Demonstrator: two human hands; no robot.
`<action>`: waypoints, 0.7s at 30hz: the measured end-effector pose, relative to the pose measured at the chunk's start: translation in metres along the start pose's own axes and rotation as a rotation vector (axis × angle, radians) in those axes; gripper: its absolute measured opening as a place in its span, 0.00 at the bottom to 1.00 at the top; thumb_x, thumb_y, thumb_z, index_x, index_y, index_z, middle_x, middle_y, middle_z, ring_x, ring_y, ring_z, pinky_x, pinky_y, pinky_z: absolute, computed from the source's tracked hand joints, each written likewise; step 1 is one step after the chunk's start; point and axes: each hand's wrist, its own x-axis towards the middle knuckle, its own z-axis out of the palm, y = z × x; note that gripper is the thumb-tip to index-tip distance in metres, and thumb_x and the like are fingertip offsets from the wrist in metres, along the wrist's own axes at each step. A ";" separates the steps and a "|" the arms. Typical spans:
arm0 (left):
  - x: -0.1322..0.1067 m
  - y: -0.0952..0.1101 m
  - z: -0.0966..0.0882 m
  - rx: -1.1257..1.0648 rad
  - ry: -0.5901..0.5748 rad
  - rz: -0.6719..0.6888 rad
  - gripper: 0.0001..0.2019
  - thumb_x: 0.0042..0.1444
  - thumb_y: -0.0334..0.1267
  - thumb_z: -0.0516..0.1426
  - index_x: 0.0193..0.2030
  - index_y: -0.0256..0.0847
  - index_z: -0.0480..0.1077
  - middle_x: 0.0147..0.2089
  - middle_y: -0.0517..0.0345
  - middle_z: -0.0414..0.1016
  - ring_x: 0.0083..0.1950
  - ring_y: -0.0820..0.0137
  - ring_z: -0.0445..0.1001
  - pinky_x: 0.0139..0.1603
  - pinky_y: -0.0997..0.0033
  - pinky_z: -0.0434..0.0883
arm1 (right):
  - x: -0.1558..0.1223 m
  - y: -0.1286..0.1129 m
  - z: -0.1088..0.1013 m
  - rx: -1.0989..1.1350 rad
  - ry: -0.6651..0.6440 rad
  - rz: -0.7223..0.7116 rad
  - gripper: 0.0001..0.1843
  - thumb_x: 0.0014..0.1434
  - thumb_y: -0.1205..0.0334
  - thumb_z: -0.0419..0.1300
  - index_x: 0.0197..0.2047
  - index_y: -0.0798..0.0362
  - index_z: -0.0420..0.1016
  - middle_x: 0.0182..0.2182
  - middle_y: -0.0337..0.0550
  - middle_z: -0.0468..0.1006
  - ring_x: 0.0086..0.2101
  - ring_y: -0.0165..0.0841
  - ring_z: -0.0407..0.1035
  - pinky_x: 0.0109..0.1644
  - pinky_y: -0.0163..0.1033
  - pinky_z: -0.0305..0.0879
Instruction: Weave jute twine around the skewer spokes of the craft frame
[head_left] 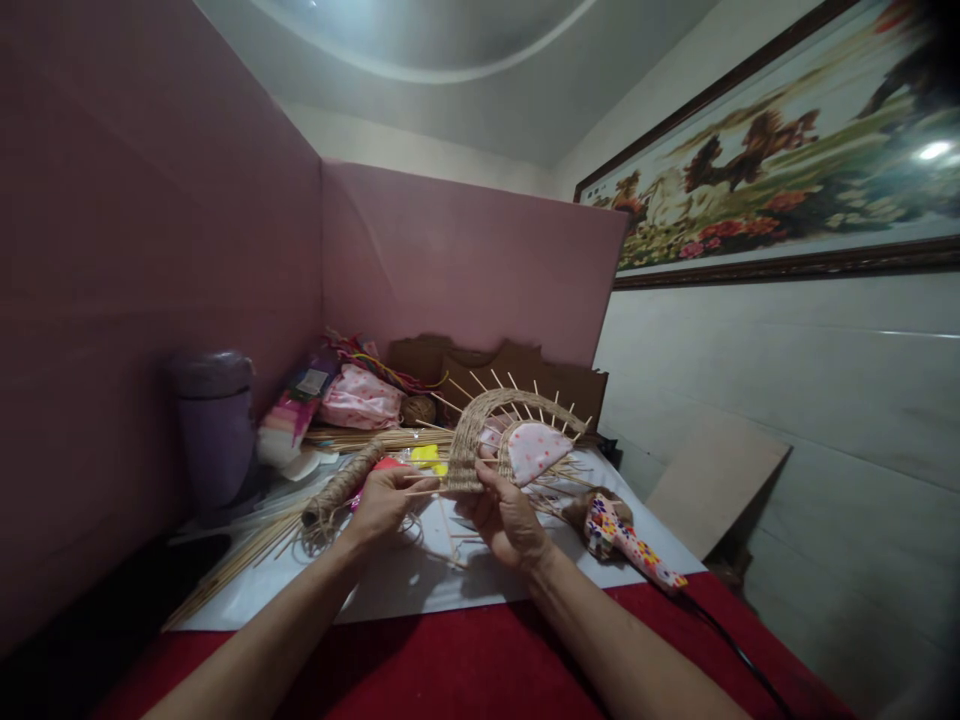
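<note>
Raised above the table is a half-round woven twine piece [471, 440] with thin wooden sticks fanning out past its outer edge. Its inner half-disc is covered in white cloth with red dots [534, 452]. My right hand [506, 515] grips the woven piece from below, thumb against its front near the lower middle. On the left side, my left hand [390, 505] pinches the ends of sticks that stick out of the weave. A roll of twine [345, 487] lies just left of my left hand, with loose loops by it. Parts of my fingers are hidden behind the piece.
A flower-patterned glue gun [634, 545] with a black cord lies at right. Bundled sticks [244, 560] lie at left, near a purple tumbler [217, 430]. Behind are dotted cloth [362, 398], a yellow item [429, 458] and cardboard [502, 365]. Pink panels [465, 260] stand around the table.
</note>
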 end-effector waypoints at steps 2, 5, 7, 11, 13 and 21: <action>0.002 0.000 -0.003 0.025 -0.002 0.022 0.12 0.37 0.42 0.64 0.19 0.34 0.73 0.18 0.60 0.69 0.21 0.76 0.62 0.23 0.76 0.58 | 0.000 0.000 0.000 0.011 -0.004 0.001 0.15 0.55 0.61 0.59 0.46 0.49 0.68 0.33 0.39 0.79 0.28 0.30 0.74 0.28 0.31 0.65; 0.004 0.000 -0.009 0.141 -0.018 0.102 0.11 0.41 0.42 0.62 0.22 0.34 0.74 0.20 0.60 0.70 0.22 0.75 0.63 0.23 0.75 0.59 | -0.001 0.000 0.001 0.019 0.000 0.008 0.14 0.55 0.62 0.59 0.46 0.49 0.68 0.33 0.38 0.79 0.28 0.30 0.74 0.26 0.30 0.64; 0.005 0.002 -0.011 0.245 -0.016 0.174 0.10 0.44 0.42 0.60 0.24 0.35 0.74 0.22 0.58 0.72 0.24 0.73 0.66 0.25 0.74 0.61 | 0.000 0.000 0.000 0.020 0.010 0.011 0.14 0.55 0.61 0.59 0.46 0.49 0.68 0.33 0.38 0.79 0.28 0.30 0.74 0.25 0.29 0.63; 0.003 0.006 -0.016 0.407 0.065 0.246 0.09 0.46 0.41 0.59 0.25 0.37 0.74 0.23 0.58 0.73 0.26 0.71 0.68 0.27 0.74 0.61 | 0.002 0.000 -0.003 0.034 0.042 0.005 0.15 0.54 0.62 0.60 0.46 0.49 0.67 0.32 0.37 0.79 0.26 0.30 0.74 0.23 0.30 0.62; 0.002 0.008 -0.019 0.536 0.106 0.297 0.10 0.48 0.42 0.57 0.25 0.38 0.74 0.23 0.59 0.73 0.26 0.71 0.68 0.27 0.74 0.61 | 0.003 0.000 -0.003 0.042 0.054 0.002 0.16 0.53 0.63 0.61 0.46 0.49 0.67 0.32 0.37 0.79 0.27 0.30 0.74 0.23 0.30 0.63; 0.003 0.010 -0.024 0.660 0.190 0.418 0.12 0.51 0.45 0.55 0.28 0.39 0.73 0.24 0.59 0.74 0.27 0.71 0.69 0.28 0.75 0.61 | 0.002 -0.001 -0.002 0.043 0.076 0.005 0.16 0.50 0.64 0.63 0.44 0.50 0.68 0.32 0.37 0.79 0.27 0.29 0.74 0.23 0.30 0.62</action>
